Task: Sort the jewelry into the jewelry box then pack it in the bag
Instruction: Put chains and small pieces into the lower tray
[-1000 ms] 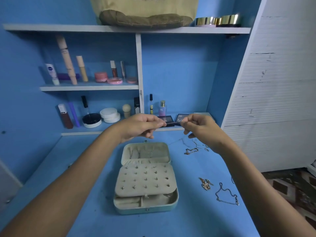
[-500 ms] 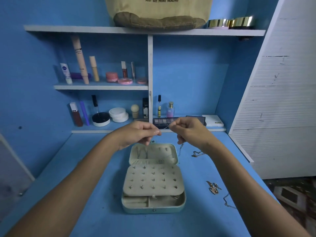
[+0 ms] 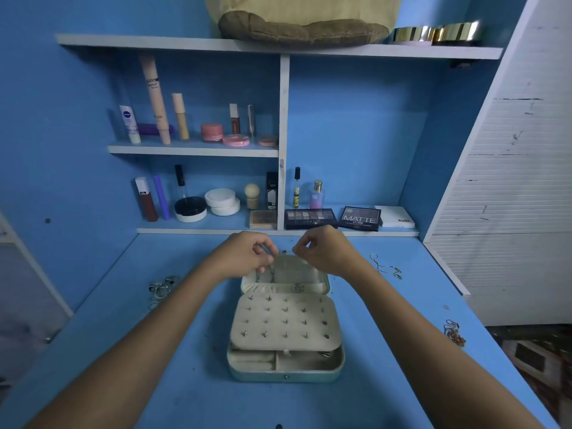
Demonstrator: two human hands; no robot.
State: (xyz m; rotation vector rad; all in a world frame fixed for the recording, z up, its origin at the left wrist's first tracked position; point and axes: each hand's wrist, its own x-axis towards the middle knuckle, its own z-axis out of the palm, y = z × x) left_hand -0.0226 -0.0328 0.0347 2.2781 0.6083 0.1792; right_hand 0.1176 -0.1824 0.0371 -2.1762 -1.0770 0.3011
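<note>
An open pale-green jewelry box (image 3: 286, 371) lies on the blue desk, its earring panel (image 3: 284, 325) studded with several earrings. My left hand (image 3: 247, 253) and my right hand (image 3: 323, 250) hover at the top edge of the box's raised lid (image 3: 297, 275), fingers curled and pinching a thin necklace chain too fine to see clearly. A small pendant (image 3: 298, 287) hangs at the lid's lower pocket. The beige bag (image 3: 303, 23) sits on the top shelf.
Rings (image 3: 161, 287) lie on the desk left of the box. A chain (image 3: 385, 267) and a bunch of charms (image 3: 453, 332) lie to the right. Cosmetics and palettes (image 3: 311, 218) fill the shelves behind. A white cabinet (image 3: 510, 196) stands at right.
Both hands have dropped from in front of the shelf down to the lid's top edge, carrying the chain with them. The camera has tilted and shifted, so the rings at left now show.
</note>
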